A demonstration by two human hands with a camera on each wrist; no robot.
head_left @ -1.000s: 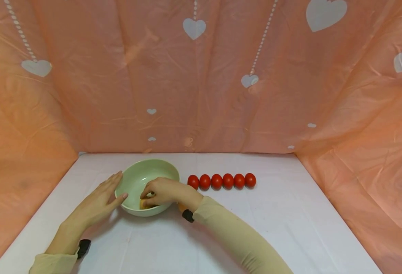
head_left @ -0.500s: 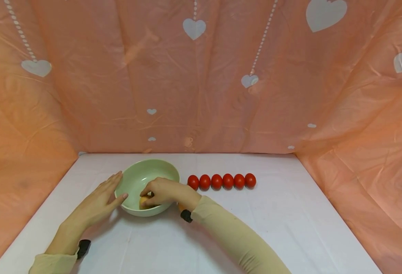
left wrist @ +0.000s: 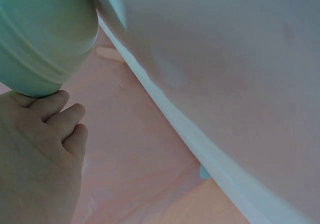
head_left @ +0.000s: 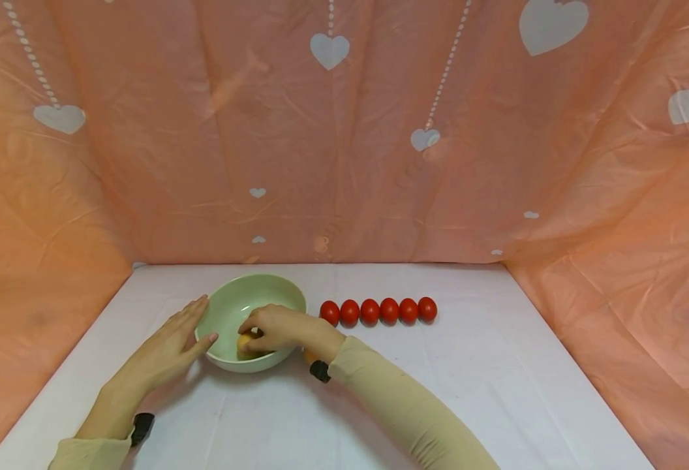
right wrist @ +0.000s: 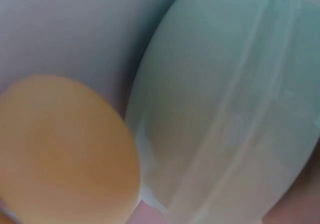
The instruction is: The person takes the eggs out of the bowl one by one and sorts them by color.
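A pale green bowl (head_left: 250, 365) stands on the table left of centre. My left hand (head_left: 165, 346) rests along its left side, fingers straight and thumb at the rim; in the left wrist view the fingertips (left wrist: 60, 100) touch the bowl's outer wall (left wrist: 47, 39). My right hand (head_left: 282, 326) reaches over the right rim into the bowl. Its thumb and fingers grip a yellow-orange round thing (head_left: 243, 346) low near the front wall, partly covered by the hand. Another smooth yellow-orange round thing (right wrist: 65, 149) lies close outside the bowl, mostly hidden under my right wrist in the head view.
Several small red tomatoes (head_left: 370, 313) stand in a row on the white tabletop (head_left: 485, 391), right of the bowl. Peach cloth (head_left: 344, 163) with pale hearts hangs behind and at both sides. A black wrist strap (head_left: 320, 371) sits under my right wrist.
The round thing in the right hand has turned a little and shows a rounder outline. My right forearm has shifted very slightly left. My left hand stays on the bowl.
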